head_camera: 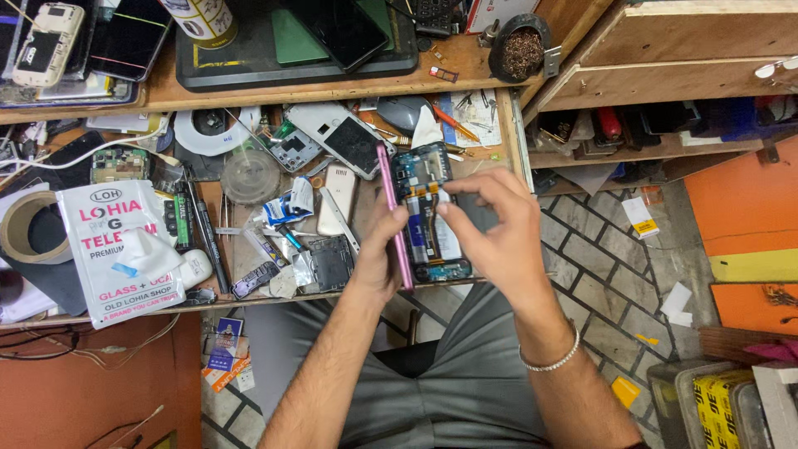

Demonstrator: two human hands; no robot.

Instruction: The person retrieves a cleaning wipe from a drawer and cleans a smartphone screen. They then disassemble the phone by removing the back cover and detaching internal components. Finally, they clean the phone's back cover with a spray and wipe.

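Cluttered wooden workbench [490,58] with a pull-out tray full of phone parts fills the view, tiled floor below. At the tray's right end an opened smartphone [428,212], back cover off so its battery and circuit board show, is held on edge above the tray's front lip. Gripping its pink frame along the left side is the left hand [378,249], fingers curled behind it; the right hand [499,229], with a silver bracelet on the wrist, pinches at something small near the middle of the exposed board, though I cannot tell what. Just left lie a white phone body [337,199], a grey back cover [349,141] and loose boards. Judging from this, a slip of the pinching fingers could tear a thin ribbon cable, and the phone could drop past the tray edge onto the floor
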